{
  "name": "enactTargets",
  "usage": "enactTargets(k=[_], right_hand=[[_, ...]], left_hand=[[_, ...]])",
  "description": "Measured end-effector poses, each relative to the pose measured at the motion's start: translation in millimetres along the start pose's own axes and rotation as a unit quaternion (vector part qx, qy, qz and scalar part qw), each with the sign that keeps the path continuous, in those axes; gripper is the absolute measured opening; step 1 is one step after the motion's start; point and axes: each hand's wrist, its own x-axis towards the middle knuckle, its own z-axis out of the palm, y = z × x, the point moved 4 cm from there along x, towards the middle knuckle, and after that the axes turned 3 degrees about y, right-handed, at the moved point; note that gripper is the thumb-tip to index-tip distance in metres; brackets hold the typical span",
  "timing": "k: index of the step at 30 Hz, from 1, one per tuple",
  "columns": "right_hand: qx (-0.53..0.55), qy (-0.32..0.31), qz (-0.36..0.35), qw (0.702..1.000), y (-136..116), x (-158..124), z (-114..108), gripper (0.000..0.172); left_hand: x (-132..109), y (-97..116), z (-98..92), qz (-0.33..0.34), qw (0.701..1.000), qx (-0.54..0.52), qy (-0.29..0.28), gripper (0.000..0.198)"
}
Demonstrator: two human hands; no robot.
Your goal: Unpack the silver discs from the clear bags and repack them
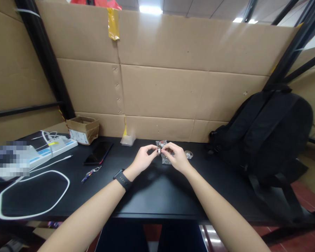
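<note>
Both my hands meet over the middle of the black table, pinching one small shiny metal piece (159, 151) between them. My left hand (144, 158) grips it from the left with thumb and forefinger; a black watch (123, 179) is on that wrist. From the right, my right hand (177, 157) holds the same piece with its fingertips. Its exact kind is too small to make out. Just behind and below the fingers lies a clear plastic bag (166, 160), partly hidden by my right hand. A small round transparent item (189, 154) rests to the right of that hand.
On the left are a phone (98, 153), a keychain (91, 174), a small cardboard box (83, 129), a power strip (52, 150) and a looped white cable (68, 185). A translucent packet (128, 140) stands by the cardboard wall (157, 91). A black backpack (275, 136) occupies the right end.
</note>
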Motion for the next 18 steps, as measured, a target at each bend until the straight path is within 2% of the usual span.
enactTargets(k=[4, 6, 9, 13, 18], right_hand=[[-0.020, -0.032, -0.031, 0.999, -4, 0, 0, 0.013], [-0.030, -0.047, -0.042, 0.998, -4, -1, 0, 0.010], [-0.038, -0.055, -0.051, 0.996, -2, -2, -2, 0.008], [-0.043, -0.057, -0.052, 0.996, -1, -2, -5, 0.008], [-0.045, -0.069, -0.058, 0.995, -3, -2, -3, 0.005]], left_hand=[[3, 3, -6.8, 0.001, 0.998, -0.052, 0.030, 0.033], [2, 6, -8.4, 0.013, 1.000, -0.023, -0.008, 0.033], [-1, 13, -8.5, 0.057, 0.993, 0.076, -0.076, 0.030], [-5, 19, -6.1, 0.104, 0.980, 0.142, -0.091, 0.020], [-6, 17, -0.7, 0.112, 0.976, 0.161, -0.093, 0.016]])
